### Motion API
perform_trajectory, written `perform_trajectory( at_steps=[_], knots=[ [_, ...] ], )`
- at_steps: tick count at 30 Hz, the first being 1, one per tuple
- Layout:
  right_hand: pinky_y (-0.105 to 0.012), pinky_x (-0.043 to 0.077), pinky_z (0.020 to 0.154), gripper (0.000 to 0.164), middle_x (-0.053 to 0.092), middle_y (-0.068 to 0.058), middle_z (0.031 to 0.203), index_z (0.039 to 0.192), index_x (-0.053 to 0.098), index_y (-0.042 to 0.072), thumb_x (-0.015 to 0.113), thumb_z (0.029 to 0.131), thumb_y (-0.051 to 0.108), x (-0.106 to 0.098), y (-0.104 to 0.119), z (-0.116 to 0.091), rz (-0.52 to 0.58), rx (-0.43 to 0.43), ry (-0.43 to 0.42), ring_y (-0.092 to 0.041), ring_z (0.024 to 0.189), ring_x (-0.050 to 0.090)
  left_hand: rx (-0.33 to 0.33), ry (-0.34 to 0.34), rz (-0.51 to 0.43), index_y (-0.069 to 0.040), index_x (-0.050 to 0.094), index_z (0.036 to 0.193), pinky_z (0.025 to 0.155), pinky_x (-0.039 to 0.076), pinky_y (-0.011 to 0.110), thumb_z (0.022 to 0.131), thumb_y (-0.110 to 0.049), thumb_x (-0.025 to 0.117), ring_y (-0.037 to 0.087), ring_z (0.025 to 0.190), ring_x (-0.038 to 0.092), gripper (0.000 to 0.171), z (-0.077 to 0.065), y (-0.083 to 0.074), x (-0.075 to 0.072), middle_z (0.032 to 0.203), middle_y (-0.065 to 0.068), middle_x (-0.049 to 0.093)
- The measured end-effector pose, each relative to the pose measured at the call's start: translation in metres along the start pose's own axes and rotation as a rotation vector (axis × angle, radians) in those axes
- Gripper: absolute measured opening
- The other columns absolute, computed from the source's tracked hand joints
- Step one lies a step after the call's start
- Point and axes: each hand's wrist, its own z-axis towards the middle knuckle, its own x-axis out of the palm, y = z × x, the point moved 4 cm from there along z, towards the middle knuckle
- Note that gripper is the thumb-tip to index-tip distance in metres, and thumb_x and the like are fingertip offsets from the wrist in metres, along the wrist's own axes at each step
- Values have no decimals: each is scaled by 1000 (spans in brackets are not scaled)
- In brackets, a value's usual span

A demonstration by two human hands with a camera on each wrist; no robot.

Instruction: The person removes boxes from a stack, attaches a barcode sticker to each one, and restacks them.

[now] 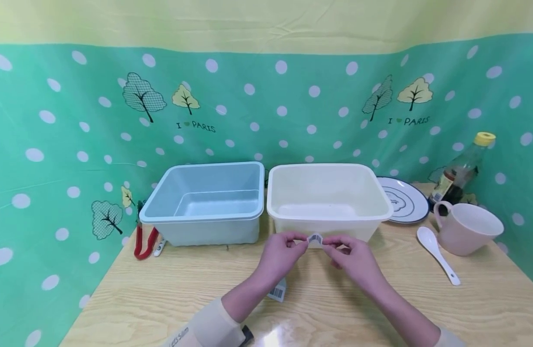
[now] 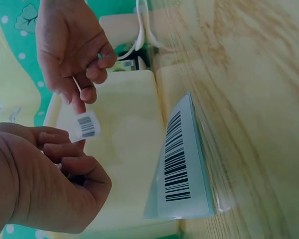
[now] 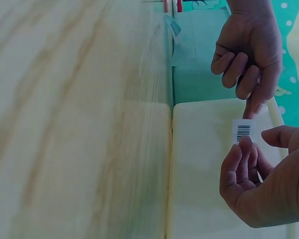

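In the head view my left hand (image 1: 281, 255) and right hand (image 1: 355, 262) meet in front of the white basin (image 1: 327, 226). Their fingertips hold a small white barcode label (image 1: 315, 239) by its two ends, close to the basin's front wall. The left wrist view shows the label (image 2: 87, 125) with its black bars, the left fingers at its lower corner. One right fingertip overlaps the label (image 3: 243, 130) in the right wrist view. Below my left wrist a bent piece of backing sheet (image 1: 277, 290) with a larger barcode stands on the wooden table (image 1: 336, 318).
A light blue basin (image 1: 206, 226) stands left of the white one. Beside it lie red-handled pliers (image 1: 145, 246) and a white marker (image 1: 160, 248). To the right are a blue-rimmed plate (image 1: 405, 200), a sauce bottle (image 1: 459, 173), a pink mug (image 1: 470, 229) and a white spoon (image 1: 437, 253).
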Motion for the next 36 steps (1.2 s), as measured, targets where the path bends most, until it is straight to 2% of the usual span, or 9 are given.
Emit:
perform_trajectory(
  at_steps=[7,15,23,26,29,33,36],
  knots=[
    [-29,57,63,33,61,-11,101,126,67,-1,69,95,11,3,-1,0,20,2,44,-19,69,62,-10,35,-15,-12,75,118,40,26,20,93,-16,69,8,44,33,26,-1,1,1,54,-6,42],
    [-29,56,62,37,61,-11,100,130,64,-1,69,95,12,3,0,-1,12,17,54,-19,68,61,-21,41,-20,-12,71,126,40,28,20,93,-17,68,7,44,33,33,0,2,1,54,-7,42],
    [-28,54,60,37,64,-9,85,130,64,0,66,94,10,-5,5,-1,-133,25,4,-21,69,61,-12,40,-40,-10,70,127,39,27,20,93,-16,68,7,44,32,35,-1,2,1,54,-8,40],
    [-28,53,59,33,64,-9,81,126,66,-2,64,93,6,-6,6,0,-139,11,-1,-21,68,61,-5,36,-46,-8,70,127,39,26,20,92,-15,68,7,44,32,35,-1,2,2,53,-8,40],
    [-28,54,59,35,65,-8,81,127,65,-3,64,93,5,-3,5,0,-110,-15,52,-21,67,61,-4,35,-39,-8,70,126,39,26,20,92,-15,68,7,44,32,35,-1,2,2,53,-8,39],
    [-32,57,64,45,65,-9,84,138,57,-1,67,95,7,3,3,1,-46,-30,146,-24,70,63,3,49,-19,-9,69,129,40,26,20,93,-15,67,7,44,32,36,-2,1,1,53,-8,39],
    [-35,59,66,49,65,-10,84,143,53,-1,67,96,8,6,1,1,-20,-24,175,-28,73,64,45,50,48,-9,66,132,39,25,20,94,-16,67,7,43,32,38,-5,-1,1,52,-8,39]
  ],
)
